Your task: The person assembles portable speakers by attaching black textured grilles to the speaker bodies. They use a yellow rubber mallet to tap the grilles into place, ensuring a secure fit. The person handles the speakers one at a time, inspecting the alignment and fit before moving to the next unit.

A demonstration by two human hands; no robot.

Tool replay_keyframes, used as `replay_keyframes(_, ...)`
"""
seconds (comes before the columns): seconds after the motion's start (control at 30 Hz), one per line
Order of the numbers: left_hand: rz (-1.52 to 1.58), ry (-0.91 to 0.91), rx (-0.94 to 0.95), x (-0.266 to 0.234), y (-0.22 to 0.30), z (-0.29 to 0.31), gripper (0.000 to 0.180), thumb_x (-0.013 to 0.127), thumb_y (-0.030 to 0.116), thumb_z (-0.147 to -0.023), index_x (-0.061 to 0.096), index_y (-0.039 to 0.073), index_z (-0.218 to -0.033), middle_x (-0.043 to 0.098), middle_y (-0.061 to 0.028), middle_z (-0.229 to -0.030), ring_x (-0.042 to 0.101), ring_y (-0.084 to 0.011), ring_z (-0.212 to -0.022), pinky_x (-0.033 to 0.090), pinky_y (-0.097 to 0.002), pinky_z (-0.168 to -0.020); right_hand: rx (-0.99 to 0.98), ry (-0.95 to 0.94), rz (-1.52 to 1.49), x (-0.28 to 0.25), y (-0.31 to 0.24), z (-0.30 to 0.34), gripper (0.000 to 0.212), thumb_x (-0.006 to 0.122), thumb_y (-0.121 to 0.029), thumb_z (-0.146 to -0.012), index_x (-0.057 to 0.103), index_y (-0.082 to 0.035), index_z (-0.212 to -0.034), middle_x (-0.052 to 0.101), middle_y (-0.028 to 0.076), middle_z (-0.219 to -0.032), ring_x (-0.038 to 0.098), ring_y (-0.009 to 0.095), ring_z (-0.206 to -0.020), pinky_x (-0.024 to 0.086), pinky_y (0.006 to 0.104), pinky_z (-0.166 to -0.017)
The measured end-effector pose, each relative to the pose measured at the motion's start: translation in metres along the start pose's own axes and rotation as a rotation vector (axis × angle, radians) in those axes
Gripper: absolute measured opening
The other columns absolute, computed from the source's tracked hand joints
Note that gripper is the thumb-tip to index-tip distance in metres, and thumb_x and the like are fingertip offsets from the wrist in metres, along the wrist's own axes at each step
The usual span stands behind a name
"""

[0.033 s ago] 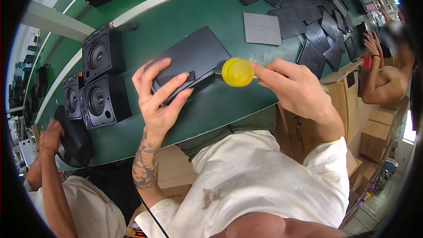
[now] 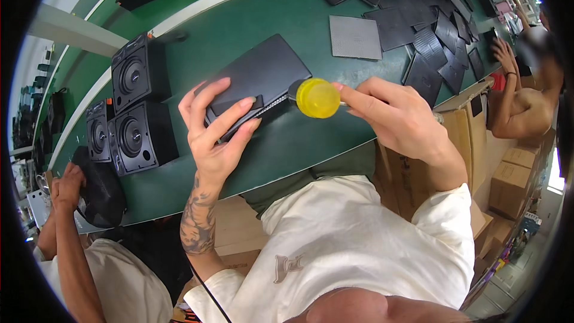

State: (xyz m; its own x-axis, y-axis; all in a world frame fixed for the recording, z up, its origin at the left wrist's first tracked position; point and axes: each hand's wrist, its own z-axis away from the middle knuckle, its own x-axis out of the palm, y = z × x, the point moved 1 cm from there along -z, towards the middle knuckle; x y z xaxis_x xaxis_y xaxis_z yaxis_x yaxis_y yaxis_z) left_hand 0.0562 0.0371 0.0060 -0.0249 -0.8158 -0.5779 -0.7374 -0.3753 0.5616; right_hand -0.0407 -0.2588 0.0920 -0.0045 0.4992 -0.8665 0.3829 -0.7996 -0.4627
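My left hand (image 2: 213, 128) is closed round the near left end of a black rectangular panel (image 2: 263, 69), thumb on its near edge. The panel is tilted above the green table, with a perforated strip along that edge. My right hand (image 2: 402, 121) grips the handle of a mallet (image 2: 318, 98); most of the handle is hidden by the hand and head. The head has a yellow translucent end, and its dark end is at the panel's near right edge. I cannot tell whether they touch.
Black speakers (image 2: 133, 131) stand on the green table (image 2: 209, 42) at left. Dark flat panels (image 2: 397, 29) are heaped at the far right, beside a grey panel (image 2: 354, 37). Cardboard boxes (image 2: 457, 137) stand on the right. Co-workers' hands (image 2: 67, 186) show at both sides.
The mallet in my right hand has shifted slightly left, toward the panel's near edge. My left hand keeps its hold on the panel, almost still.
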Motion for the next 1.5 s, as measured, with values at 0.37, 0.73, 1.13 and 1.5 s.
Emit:
replay_keyframes(0.37, 0.565, -0.072, -0.602, -0.032, 0.002, -0.018, 0.031, 0.079, 0.016, -0.09, 0.076, -0.001, -0.116, 0.067, -0.0138, -0.132, 0.06, -0.0227, -0.124, 0.045, -0.0342, -0.107, 0.245, 0.097, -0.142, -0.002, 0.042, 0.036, 0.036, 0.065, -0.003, -0.096, 0.065, -0.004, -0.132, 0.063, 0.014, -0.088, 0.063, 0.031, -0.076, 0.051, 0.0357, -0.072)
replay_keyframes(0.73, 0.729, 0.068, -0.817, 0.01, -0.041, -0.029, 0.034, 0.072, 0.015, -0.098, 0.07, -0.002, -0.126, 0.069, -0.0181, -0.127, 0.059, -0.0251, -0.129, 0.04, -0.0359, -0.111, 0.19, 0.047, -0.079, 0.034, 0.075, 0.007, 0.026, 0.06, -0.008, -0.099, 0.066, -0.001, -0.123, 0.07, 0.023, -0.103, 0.067, 0.043, -0.093, 0.053, 0.0477, -0.08)
replay_keyframes(1.13, 0.808, 0.111, -0.918, 0.012, -0.031, -0.032, 0.043, 0.072, 0.011, -0.097, 0.063, -0.002, -0.136, 0.071, -0.0177, -0.122, 0.063, -0.017, -0.111, 0.046, -0.0308, -0.102, -0.147, 0.008, -0.11, -0.005, 0.052, -0.124, 0.03, 0.056, -0.013, -0.102, 0.066, -0.002, -0.128, 0.064, 0.018, -0.078, 0.063, 0.032, -0.07, 0.051, 0.0391, -0.068)
replay_keyframes(1.5, 0.724, 0.177, -0.809, 0.019, -0.027, -0.028, 0.039, 0.07, 0.013, -0.098, 0.064, -0.003, -0.133, 0.073, -0.0156, -0.117, 0.064, -0.0145, -0.109, 0.044, -0.0276, -0.102, 0.037, -0.39, -0.136, -0.052, 0.026, -0.171, 0.03, 0.049, -0.022, -0.107, 0.066, 0.004, -0.105, 0.064, 0.016, -0.076, 0.061, 0.03, -0.069, 0.05, 0.0411, -0.071)
